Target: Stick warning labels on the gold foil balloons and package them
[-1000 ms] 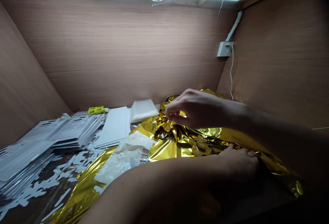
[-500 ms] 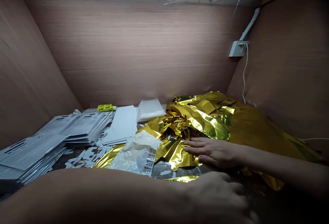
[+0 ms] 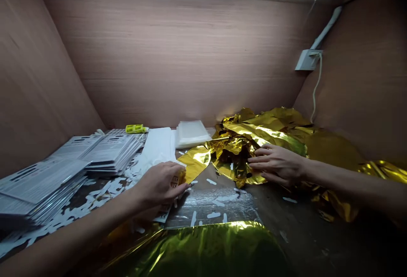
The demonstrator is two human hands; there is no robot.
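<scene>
My left hand (image 3: 160, 186) is left of the middle, its fingers and thumb closed around a white label sheet (image 3: 163, 216) with small printed CE marks. A flap of gold foil (image 3: 197, 162) lies just past its fingertips. My right hand (image 3: 276, 164) has its fingers stretched out and lying against the crumpled gold foil pile (image 3: 267, 130); it grips nothing that I can see. Nearest to me, a smooth gold foil sheet (image 3: 219, 249) spreads across the front of the table.
Stacks of printed cards (image 3: 108, 152) stand at the left among white paper scraps (image 3: 108, 192). Behind are a yellow box (image 3: 135, 129), white sheets (image 3: 159, 141) and a stack of clear bags (image 3: 192, 133). A socket box (image 3: 308, 60) with a hanging cable is on the right wall.
My left hand has drawn back left from the front right and now grips the label sheet. My right hand has moved slightly up and right, with the foil pushed back. The front foil sheet is now uncovered.
</scene>
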